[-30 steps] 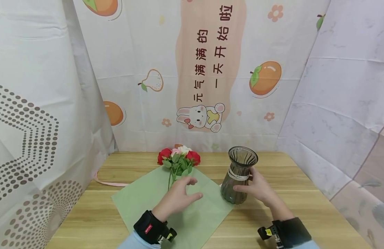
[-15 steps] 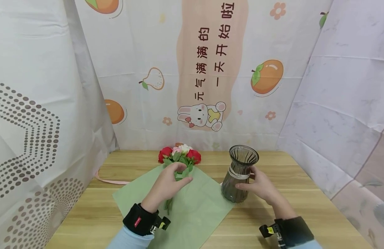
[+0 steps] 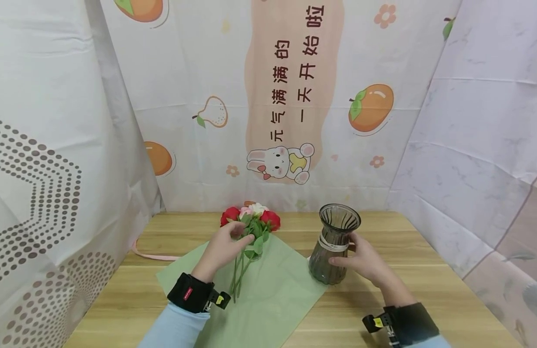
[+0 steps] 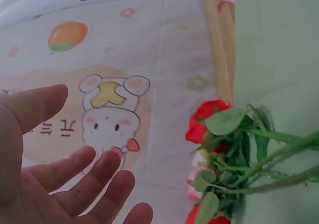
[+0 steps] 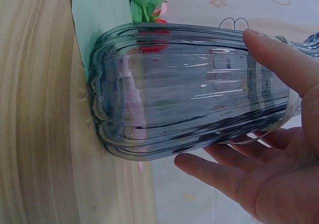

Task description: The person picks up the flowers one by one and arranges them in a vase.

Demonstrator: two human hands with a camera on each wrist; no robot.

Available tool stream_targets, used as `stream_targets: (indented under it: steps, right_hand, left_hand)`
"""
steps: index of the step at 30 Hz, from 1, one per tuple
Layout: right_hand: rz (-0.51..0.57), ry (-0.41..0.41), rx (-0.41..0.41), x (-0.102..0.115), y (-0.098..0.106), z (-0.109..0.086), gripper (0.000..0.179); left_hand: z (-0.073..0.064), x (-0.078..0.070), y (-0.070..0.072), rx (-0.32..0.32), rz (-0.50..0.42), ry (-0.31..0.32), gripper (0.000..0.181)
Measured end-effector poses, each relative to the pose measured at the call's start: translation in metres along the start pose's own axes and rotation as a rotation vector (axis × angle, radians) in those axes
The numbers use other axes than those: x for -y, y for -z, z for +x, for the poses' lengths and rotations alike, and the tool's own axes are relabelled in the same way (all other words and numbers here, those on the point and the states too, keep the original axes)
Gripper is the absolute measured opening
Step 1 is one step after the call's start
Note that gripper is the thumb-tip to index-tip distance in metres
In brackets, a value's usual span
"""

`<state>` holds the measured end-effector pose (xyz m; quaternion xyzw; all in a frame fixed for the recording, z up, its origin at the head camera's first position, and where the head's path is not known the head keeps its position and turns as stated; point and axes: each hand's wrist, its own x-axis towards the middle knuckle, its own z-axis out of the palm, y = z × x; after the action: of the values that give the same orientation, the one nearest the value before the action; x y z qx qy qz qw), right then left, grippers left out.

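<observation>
While the left wrist view crops stems (image 3: 239, 284), head's shows ends (image 3: 236, 297).

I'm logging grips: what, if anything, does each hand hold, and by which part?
The right hand holds the vase by its side, near the white band. The left hand holds nothing.
</observation>
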<state>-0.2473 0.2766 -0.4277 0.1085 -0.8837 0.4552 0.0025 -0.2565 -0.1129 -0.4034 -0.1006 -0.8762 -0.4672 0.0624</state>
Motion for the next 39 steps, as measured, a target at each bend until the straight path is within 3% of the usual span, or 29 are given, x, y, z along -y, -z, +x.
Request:
stream_targets:
  steps: [12,25,39]
  right_hand:
    - [0.001,0.002,-0.005,-0.001,0.000,0.000,0.096]
    - [0.020,0.025,-0.007,-0.002,0.000,0.000,0.091]
    - [0.020,0.029,-0.007,-0.005,0.001,0.001,0.092]
  left_hand:
    - [0.015,0.035,-0.001,0.009,0.066,0.151,0.049]
    - [0.032,0.053,-0.011,0.029,0.088,0.230,0.046]
    - [0.046,0.062,-0.027,0.028,0.136,0.237,0.018]
